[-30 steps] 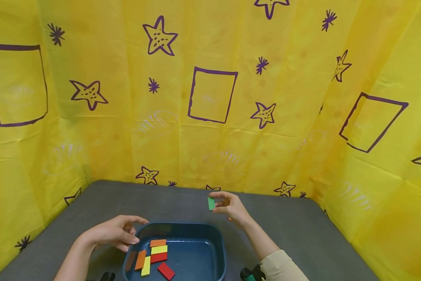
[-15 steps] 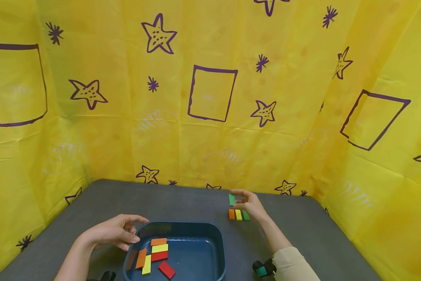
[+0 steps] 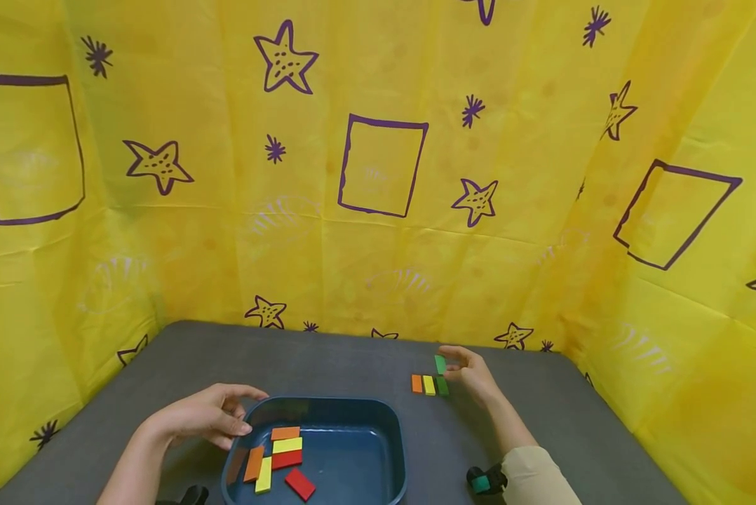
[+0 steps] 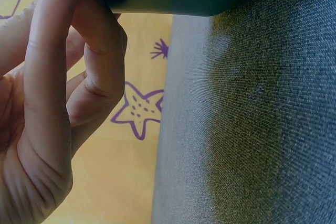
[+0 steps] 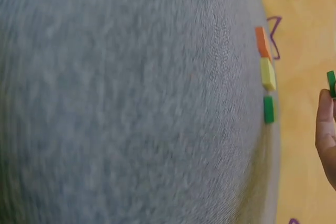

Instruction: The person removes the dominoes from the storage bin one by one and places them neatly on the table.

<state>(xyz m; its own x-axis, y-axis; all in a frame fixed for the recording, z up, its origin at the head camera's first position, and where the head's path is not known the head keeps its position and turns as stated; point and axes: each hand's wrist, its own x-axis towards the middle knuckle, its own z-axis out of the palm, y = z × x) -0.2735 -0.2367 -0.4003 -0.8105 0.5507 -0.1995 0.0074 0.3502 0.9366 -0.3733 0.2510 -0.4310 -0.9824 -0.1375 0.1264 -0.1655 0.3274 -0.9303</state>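
My right hand (image 3: 476, 374) pinches a small green block (image 3: 440, 364) between fingers and thumb, raised over a short row on the grey table. That row holds an orange block (image 3: 416, 384), a yellow block (image 3: 428, 385) and a darker green block (image 3: 442, 386). The right wrist view catches only the fingertips with the held block (image 5: 331, 81) at its right edge. At the left, my left hand (image 3: 204, 415) grips the rim of a dark blue tub (image 3: 334, 400); its curled fingers (image 4: 47, 77) show under the tub's wall in the left wrist view.
Several orange, yellow and red blocks (image 3: 286, 445) lie at the left inside the tub, with one red block (image 3: 300, 485) apart. A yellow patterned curtain (image 3: 378, 280) closes off the back and sides of the grey table (image 3: 277, 358).
My right hand has carried the green block to the right, from behind the tub to above the row, uncovering the row's blocks. The left hand stays at the tub's rim.
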